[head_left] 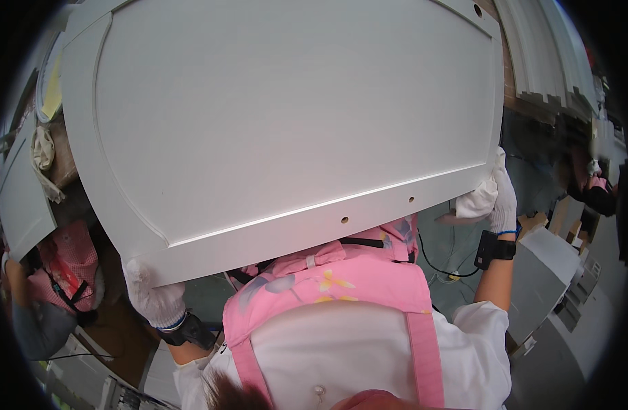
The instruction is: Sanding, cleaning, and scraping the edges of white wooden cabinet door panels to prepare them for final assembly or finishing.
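A large pale grey-white cabinet door (293, 130) fills the upper middle of the head view. It has a raised frame around a recessed flat panel, two small round holes in its near rail and a hole near the far right corner. My left hand (155, 295), in a white knit glove, grips the door's near left corner, fingers partly hidden. At the near right corner my right hand (503, 195), also gloved, holds the edge. A bunched white shape lies against it; I cannot tell whether it is cloth or part of the glove.
At the left, a co-worker's pink checked clothing (68, 266) shows beside another pale panel (25, 198) and a hanging cloth (43, 149). Long pale boards (532, 48) stand at the far right. A black cable (440, 270) hangs near my right side. Another person is at the right edge.
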Available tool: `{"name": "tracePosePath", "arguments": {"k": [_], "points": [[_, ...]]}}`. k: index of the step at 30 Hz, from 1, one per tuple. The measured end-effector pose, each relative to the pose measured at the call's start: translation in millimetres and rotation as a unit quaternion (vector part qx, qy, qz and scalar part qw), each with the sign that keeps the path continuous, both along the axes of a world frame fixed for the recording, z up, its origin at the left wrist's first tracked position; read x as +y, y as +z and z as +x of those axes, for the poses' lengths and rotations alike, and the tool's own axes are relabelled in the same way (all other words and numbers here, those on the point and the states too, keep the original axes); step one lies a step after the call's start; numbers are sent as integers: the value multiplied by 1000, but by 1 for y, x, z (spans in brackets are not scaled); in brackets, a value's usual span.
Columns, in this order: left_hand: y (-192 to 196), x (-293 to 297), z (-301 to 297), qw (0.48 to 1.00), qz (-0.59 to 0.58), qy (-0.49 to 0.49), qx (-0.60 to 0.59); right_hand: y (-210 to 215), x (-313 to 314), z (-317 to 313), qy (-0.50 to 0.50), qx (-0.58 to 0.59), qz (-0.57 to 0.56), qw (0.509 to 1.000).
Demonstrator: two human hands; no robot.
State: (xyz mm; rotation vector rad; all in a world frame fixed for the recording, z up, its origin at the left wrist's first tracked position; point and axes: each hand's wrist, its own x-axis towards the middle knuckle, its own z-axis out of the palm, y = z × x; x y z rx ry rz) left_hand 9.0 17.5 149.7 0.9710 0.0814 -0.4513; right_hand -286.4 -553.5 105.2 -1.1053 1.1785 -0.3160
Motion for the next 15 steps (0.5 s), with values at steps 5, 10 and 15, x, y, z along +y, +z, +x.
{"name": "tracePosePath", "arguments": {"k": [5,10,15], "points": [[29,-6,-12,1000,4,7,7,7,0,8,-7,-38,-45,998],[5,-1,-7,999,50,4,11,8,-6,4,18,-43,-61,997],[-20,-22,8,974,195,-114,30,14,-10,22,-61,126,-192,971]]}}
